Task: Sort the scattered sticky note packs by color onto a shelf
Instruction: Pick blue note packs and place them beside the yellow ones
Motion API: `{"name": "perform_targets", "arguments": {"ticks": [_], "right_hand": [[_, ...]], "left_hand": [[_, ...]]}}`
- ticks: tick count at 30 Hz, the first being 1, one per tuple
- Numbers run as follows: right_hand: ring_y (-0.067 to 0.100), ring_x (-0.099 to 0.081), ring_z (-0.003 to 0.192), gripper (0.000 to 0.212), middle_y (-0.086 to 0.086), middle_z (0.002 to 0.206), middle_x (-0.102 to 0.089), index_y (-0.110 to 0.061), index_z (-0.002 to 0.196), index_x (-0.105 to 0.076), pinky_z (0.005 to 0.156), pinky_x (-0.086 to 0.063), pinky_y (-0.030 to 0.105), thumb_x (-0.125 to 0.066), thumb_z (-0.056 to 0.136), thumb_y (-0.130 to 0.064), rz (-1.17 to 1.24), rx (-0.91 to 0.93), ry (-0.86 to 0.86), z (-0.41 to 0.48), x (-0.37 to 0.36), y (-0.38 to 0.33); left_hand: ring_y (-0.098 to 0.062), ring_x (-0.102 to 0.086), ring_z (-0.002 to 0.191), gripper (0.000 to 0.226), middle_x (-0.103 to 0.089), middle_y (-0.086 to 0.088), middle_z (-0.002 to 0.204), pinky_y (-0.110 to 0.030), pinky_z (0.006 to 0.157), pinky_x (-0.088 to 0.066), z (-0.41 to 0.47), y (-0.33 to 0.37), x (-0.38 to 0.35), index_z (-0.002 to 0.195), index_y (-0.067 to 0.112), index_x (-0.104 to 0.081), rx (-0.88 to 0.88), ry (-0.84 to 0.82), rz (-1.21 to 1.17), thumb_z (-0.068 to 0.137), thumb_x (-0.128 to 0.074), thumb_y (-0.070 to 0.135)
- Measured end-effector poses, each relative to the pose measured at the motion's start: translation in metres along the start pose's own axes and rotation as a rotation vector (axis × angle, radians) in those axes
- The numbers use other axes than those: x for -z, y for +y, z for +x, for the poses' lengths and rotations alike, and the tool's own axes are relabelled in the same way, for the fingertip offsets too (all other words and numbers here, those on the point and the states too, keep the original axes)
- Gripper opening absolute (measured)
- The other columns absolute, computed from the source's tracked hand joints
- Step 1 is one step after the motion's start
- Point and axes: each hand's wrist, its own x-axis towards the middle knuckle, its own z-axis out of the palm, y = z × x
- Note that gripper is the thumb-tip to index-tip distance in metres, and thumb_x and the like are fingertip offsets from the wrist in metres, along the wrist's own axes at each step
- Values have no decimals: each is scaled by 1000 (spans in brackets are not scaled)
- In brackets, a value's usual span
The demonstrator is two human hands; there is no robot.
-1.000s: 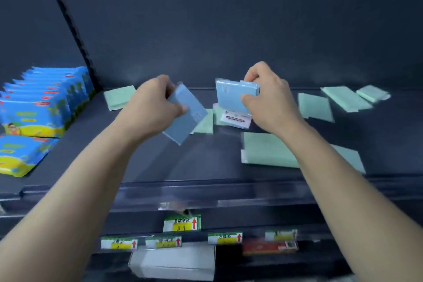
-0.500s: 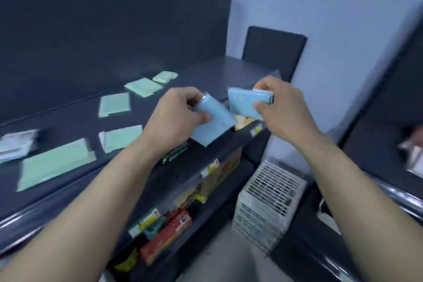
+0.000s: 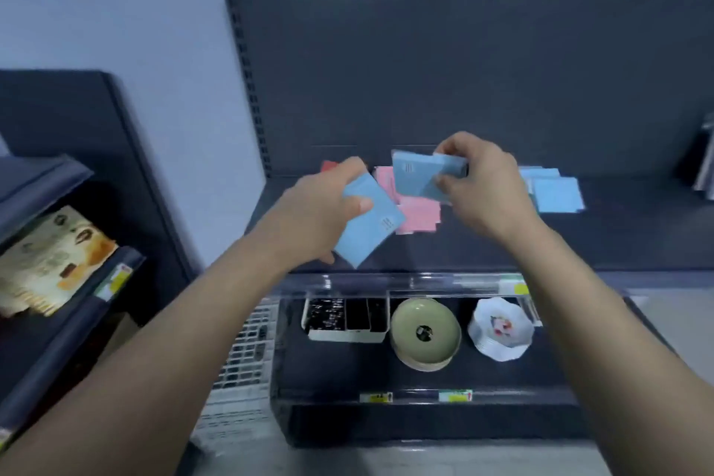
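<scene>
blue is carried in both hands: in the left hand (image 3: 320, 216) a first pack (image 3: 369, 226) is pinched over the shelf (image 3: 618, 240) front; above the pink packs (image 3: 419, 214) a second pack (image 3: 415, 174) is gripped in the curled right hand (image 3: 483, 185). the green packs have been left behind; a blue pile (image 3: 556, 193) is now faced at right, so placing there is judged next.

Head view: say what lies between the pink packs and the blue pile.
The right hand, gripping a blue pack, hangs there in the head view; the shelf beneath is hidden.
</scene>
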Motion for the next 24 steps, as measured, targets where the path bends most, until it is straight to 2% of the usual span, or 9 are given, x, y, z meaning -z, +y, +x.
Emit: {"name": "perform_targets", "arguments": {"ticks": [3,6,9,11,14,20,24], "right_hand": [[23,-53,80,22,0,85,-58,-20,97,-59,62,-37,26,-55,85,-2,-44,-122,77,2,34,49],[24,-52,78,22,1,82,-57,-20,93,-59,60,-35,25,-55,84,0,-74,-216,131,6,59,90],[28,-55,85,24,5,85,-60,-24,91,-58,65,-38,25,-54,83,-2,-124,-297,208,17,79,123],[28,-56,85,22,6,85,-60,-22,94,-59,67,-40,27,-53,84,-2,-161,-340,254,28,88,141],[28,-56,84,21,5,85,-60,-20,97,-60,66,-43,29,-53,86,-3,-206,-377,292,48,99,162],[28,-55,86,25,6,92,-58,-16,101,-61,70,-51,37,-51,85,0,-245,-501,339,63,117,206],[23,-52,81,20,2,89,-57,-14,96,-62,64,-44,32,-52,85,-1,-249,-518,254,68,130,242]], "left_hand": [[-22,-58,72,10,-57,-7,92,-36,45,-55,48,30,-39,98,20,-46,-87,-73,-57,92,-53,17],[-23,-61,78,23,-57,-1,96,-40,59,-56,91,50,-76,102,18,-43,-153,-146,-63,88,-59,11],[-26,-61,80,33,-56,-2,103,-46,73,-55,131,57,-113,101,23,-40,-190,-237,-40,82,-65,11],[-25,-57,74,33,-54,-2,103,-40,69,-51,157,62,-135,100,20,-44,-216,-296,-21,79,-68,12],[-18,-51,75,25,-54,0,94,-27,58,-38,195,70,-160,96,16,-55,-257,-363,9,77,-71,11],[-23,-57,76,20,-60,-6,90,-29,66,-45,258,78,-220,85,14,-58,-206,-445,-79,74,-72,7],[-24,-63,71,22,-60,-6,91,-25,54,-41,283,86,-263,91,14,-54,-141,-500,-115,79,-70,6]]}}
